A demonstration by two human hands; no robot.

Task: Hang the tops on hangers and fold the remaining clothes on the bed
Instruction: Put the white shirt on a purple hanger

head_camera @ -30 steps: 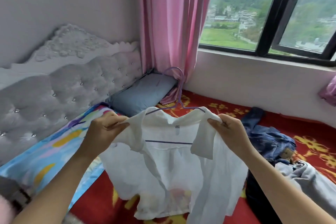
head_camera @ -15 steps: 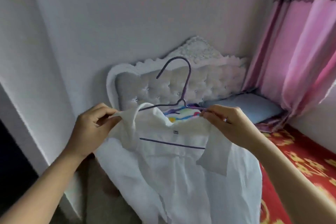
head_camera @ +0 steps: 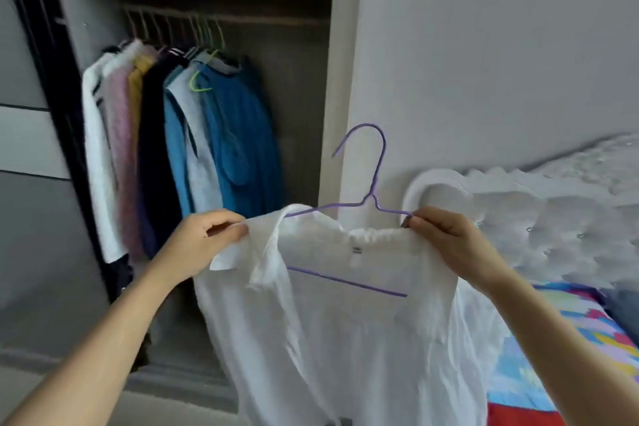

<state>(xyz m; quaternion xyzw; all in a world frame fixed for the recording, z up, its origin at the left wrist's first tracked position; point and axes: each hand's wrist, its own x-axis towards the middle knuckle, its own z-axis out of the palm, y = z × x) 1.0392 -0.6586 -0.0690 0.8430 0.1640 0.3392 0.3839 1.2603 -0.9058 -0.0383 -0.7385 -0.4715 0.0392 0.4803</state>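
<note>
A thin white shirt (head_camera: 349,328) hangs on a purple wire hanger (head_camera: 375,180), held up in front of me. My left hand (head_camera: 204,242) pinches the shirt's left shoulder and collar. My right hand (head_camera: 449,242) grips the right shoulder together with the hanger's right end. The hanger's hook points up and to the left, level with the edge of the wardrobe. The lower bar of the hanger shows through the open neck.
An open wardrobe (head_camera: 332,79) stands at the left, with several tops (head_camera: 179,135) hanging on its rail (head_camera: 221,15). A white padded headboard (head_camera: 539,218) and the bed's colourful sheet (head_camera: 587,332) lie at the right. A grey wall is behind.
My view has swung left from the window and bed to the wardrobe. The shirt on its hanger has come along with both hands holding its shoulders as before.
</note>
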